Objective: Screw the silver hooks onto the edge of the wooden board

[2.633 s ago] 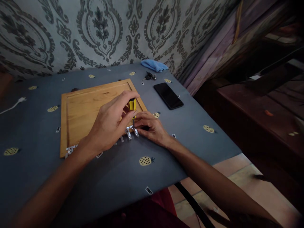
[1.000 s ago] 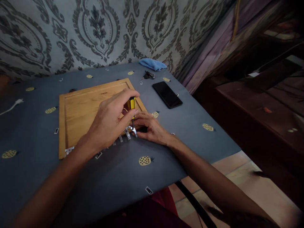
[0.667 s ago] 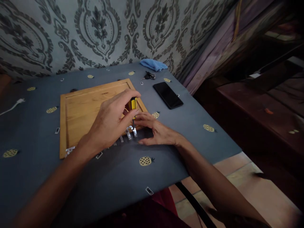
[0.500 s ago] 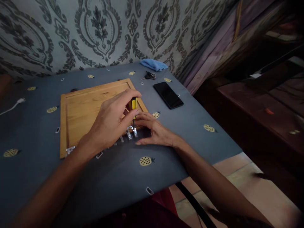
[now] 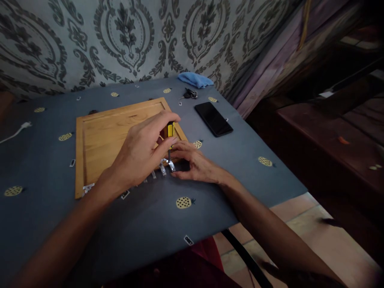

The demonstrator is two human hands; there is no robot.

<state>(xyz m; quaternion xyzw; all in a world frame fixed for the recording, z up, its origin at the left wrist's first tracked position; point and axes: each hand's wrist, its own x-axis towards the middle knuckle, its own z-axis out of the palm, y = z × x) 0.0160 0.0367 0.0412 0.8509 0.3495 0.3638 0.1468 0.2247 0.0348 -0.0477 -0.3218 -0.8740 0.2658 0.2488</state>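
Observation:
A wooden panel (image 5: 105, 138) with a raised frame lies on the blue tablecloth, like a small cabinet door. My left hand (image 5: 139, 146) is closed around a screwdriver (image 5: 171, 130) with a yellow and black handle, held upright over the panel's near right corner. The shaft points down onto a silver metal hinge (image 5: 171, 165) at that edge. My right hand (image 5: 199, 163) pinches around this hinge, thumb at its near end and fingers beyond the screwdriver shaft. Shiny metal strips (image 5: 163, 169) stick out beside it, partly hidden by my left hand. Another metal hinge (image 5: 88, 189) sits at the near left corner.
Right of the panel lies a black phone (image 5: 213, 119), with keys (image 5: 190, 94) and a blue cloth (image 5: 195, 79) behind it. A white cable (image 5: 21, 129) reaches in from the left. The patterned wall covering (image 5: 168, 40) borders the table's far side.
My right thumb has moved up and in against the near end of the hinge, which has tilted slightly right. My left hand keeps the screwdriver in about the same place.

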